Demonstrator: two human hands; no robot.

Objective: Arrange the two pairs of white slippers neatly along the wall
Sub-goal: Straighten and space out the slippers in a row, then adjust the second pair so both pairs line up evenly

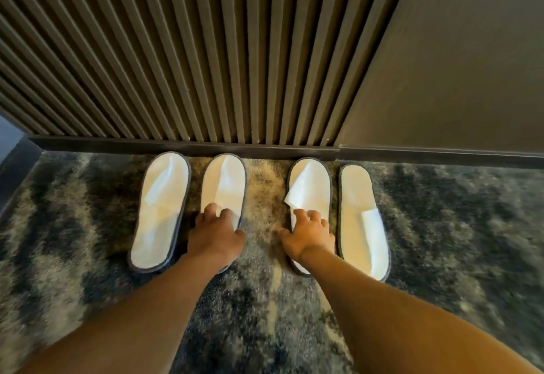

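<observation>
Four white slippers lie toes to the wall (pixel 206 49) on the carpet (pixel 441 226). The left hand (pixel 216 236) presses one slipper (pixel 225 180), the right hand (pixel 310 233) another (pixel 312 183), fingers spread; both hide the heels. One slipper (pixel 160 211) lies outside the left hand, one (pixel 363 223) outside the right.

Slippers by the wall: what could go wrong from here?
1. The left hand and right hand each rest on an inner slipper; uneven pushes could skew them out of line.
2. The loose strap on the right inner slipper sticks out sideways; fingers may crease it further.
3. The outer left slipper already sits tilted; nudging its neighbour may worsen that.
</observation>
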